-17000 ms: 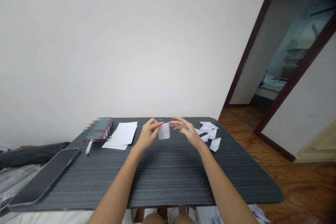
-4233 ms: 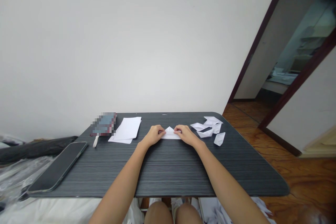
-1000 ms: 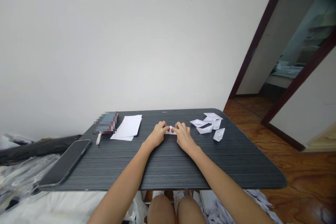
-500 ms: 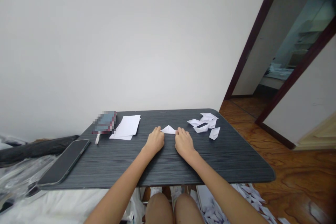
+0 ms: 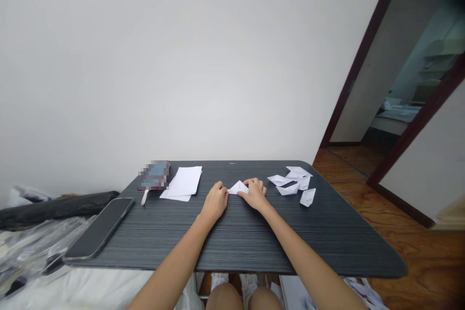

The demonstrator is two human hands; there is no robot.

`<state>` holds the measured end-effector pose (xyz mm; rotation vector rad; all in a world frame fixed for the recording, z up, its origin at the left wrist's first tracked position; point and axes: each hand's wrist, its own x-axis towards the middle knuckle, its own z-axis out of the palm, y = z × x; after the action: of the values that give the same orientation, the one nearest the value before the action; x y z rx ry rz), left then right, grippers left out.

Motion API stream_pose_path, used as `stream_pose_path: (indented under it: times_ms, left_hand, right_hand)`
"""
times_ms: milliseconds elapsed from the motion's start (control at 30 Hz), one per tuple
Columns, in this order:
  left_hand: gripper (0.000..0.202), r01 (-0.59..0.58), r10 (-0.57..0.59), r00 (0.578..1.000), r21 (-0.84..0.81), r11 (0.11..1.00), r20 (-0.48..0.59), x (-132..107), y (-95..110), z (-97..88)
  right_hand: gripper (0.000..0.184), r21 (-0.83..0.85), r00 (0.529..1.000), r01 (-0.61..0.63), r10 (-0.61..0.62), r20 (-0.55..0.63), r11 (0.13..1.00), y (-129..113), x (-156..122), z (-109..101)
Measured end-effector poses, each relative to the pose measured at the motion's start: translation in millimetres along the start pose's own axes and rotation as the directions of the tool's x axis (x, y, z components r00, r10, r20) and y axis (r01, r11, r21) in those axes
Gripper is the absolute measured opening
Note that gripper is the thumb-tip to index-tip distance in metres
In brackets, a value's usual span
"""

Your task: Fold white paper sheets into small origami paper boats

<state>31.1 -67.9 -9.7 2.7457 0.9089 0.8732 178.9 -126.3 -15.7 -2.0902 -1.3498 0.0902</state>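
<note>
Between my hands a small white folded paper (image 5: 238, 187) shows a pointed top and a wide base, close above the dark tabletop (image 5: 247, 237). My left hand (image 5: 216, 199) is closed, pinching its left end. My right hand (image 5: 255, 193) has its thumb on the front of the paper at the right, with the fingers curled behind that side. The fingertips behind the paper are hidden. To the right of my right hand lie several folded paper boats (image 5: 288, 189), grouped loosely on the table.
Flat white sheets (image 5: 185, 180) lie at the back left, beside a blurred-out device (image 5: 155, 174) with a white strap (image 5: 145, 197). A large phone (image 5: 100, 228) rests at the left table edge. Behind the table stands a white wall (image 5: 232, 68); a doorway is at right.
My right hand has shifted its hold, its thumb now on the paper's front and its fingers curled behind. My left hand keeps its pinch. The whole view has tilted slightly.
</note>
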Motion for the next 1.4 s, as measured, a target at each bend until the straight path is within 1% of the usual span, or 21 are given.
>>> stream_pose_path:
  times_ms: [100,167,200,233,267,333,367,400,467,533,667,767,867,967,1033,1100,1133,1167,1233,1300,1400]
  left_hand:
    - [0.014,0.06,-0.072,0.995,-0.158,0.986,-0.072,3,-6,2.2]
    - [0.012,0.159,-0.206,0.971,-0.324,0.933,-0.117,6,-10,3.8]
    - [0.014,0.22,-0.287,0.953,-0.43,0.875,-0.097,7,-11,4.3]
    - [0.017,0.279,-0.359,0.933,-0.548,0.789,-0.042,9,-11,4.6]
    - [0.021,0.313,-0.382,0.923,-0.673,0.671,0.048,11,-10,4.5]
    - [0.03,0.332,-0.339,0.92,-0.848,0.413,0.195,13,-6,3.0]
    - [0.033,0.323,-0.295,0.926,-0.897,0.303,0.234,14,-4,1.7]
    - [0.034,0.314,-0.263,0.931,-0.923,0.223,0.253,15,-2,0.1]
    - [0.034,0.308,-0.229,0.934,-0.943,0.128,0.274,15,2,-3.1]
    - [0.033,0.317,-0.236,0.927,-0.945,0.078,0.292,15,3,-5.8]
    - [0.03,0.374,-0.267,0.893,-0.927,-0.009,0.363,14,1,-8.0]
    - [0.022,0.41,-0.288,0.866,-0.91,-0.057,0.408,15,-1,-8.2]
    - [0.015,0.434,-0.325,0.843,-0.899,-0.058,0.428,16,-2,-8.0]
    - [0.017,0.447,-0.36,0.83,-0.894,-0.027,0.426,17,-4,-7.5]
    - [0.017,0.447,-0.365,0.832,-0.894,-0.005,0.418,18,-6,-6.8]
    - [0.018,0.444,-0.363,0.836,-0.896,0.011,0.41,19,-10,-5.8]
    - [0.019,0.443,-0.366,0.837,-0.897,0.015,0.407,19,-11,-5.2]
    - [0.019,0.441,-0.368,0.837,-0.897,0.018,0.404,20,-13,-4.6]
    - [0.021,0.439,-0.374,0.837,-0.898,0.02,0.4,20,-15,-3.7]
    - [0.021,0.438,-0.373,0.838,-0.899,0.023,0.399,20,-17,-3.3]
    - [0.022,0.435,-0.351,0.849,-0.9,0.04,0.395,19,-16,-3.9]
  right_hand:
    - [0.015,0.168,0.999,0.034,-0.028,-0.037,0.985,1,4,4]
    - [0.009,0.356,0.993,0.112,-0.094,-0.068,0.928,3,6,2]
    - [0.009,0.449,0.989,0.144,-0.12,-0.083,0.882,4,8,1]
    - [0.009,0.527,0.986,0.167,-0.137,-0.094,0.833,5,8,0]
    - [0.01,0.586,0.983,0.183,-0.153,-0.101,0.789,5,9,-2]
    - [0.01,0.64,0.977,0.212,-0.186,-0.108,0.739,3,8,-5]
    - [0.01,0.642,0.972,0.23,-0.208,-0.112,0.731,1,7,-6]
    - [0.01,0.633,0.966,0.253,-0.231,-0.119,0.732,-1,6,-8]
    - [0.01,0.598,0.953,0.297,-0.273,-0.134,0.745,-4,3,-11]
    - [0.011,0.556,0.941,0.333,-0.308,-0.142,0.761,-6,0,-14]
    - [0.013,0.433,0.92,0.385,-0.375,-0.112,0.815,-8,-4,-20]
    - [0.016,0.309,0.908,0.414,-0.414,-0.07,0.856,-10,-8,-24]
    - [0.021,0.206,0.896,0.442,-0.44,-0.057,0.873,-13,-12,-28]
    - [0.029,0.182,0.888,0.461,-0.452,-0.09,0.869,-12,-12,-31]
    - [0.043,0.25,0.901,0.433,-0.412,-0.134,0.866,-6,-7,-32]
    - [0.054,0.412,0.942,0.335,-0.312,-0.125,0.848,4,0,-34]
    - [0.054,0.523,0.958,0.268,-0.281,-0.057,0.809,9,4,-35]
    - [0.048,0.624,0.959,0.203,-0.281,0.028,0.755,14,7,-35]
    - [0.036,0.729,0.945,0.099,-0.294,0.145,0.678,22,12,-36]
    - [0.032,0.785,0.943,0.04,-0.283,0.174,0.618,27,14,-34]
    - [0.037,0.849,0.958,-0.01,-0.237,0.159,0.529,30,16,-30]
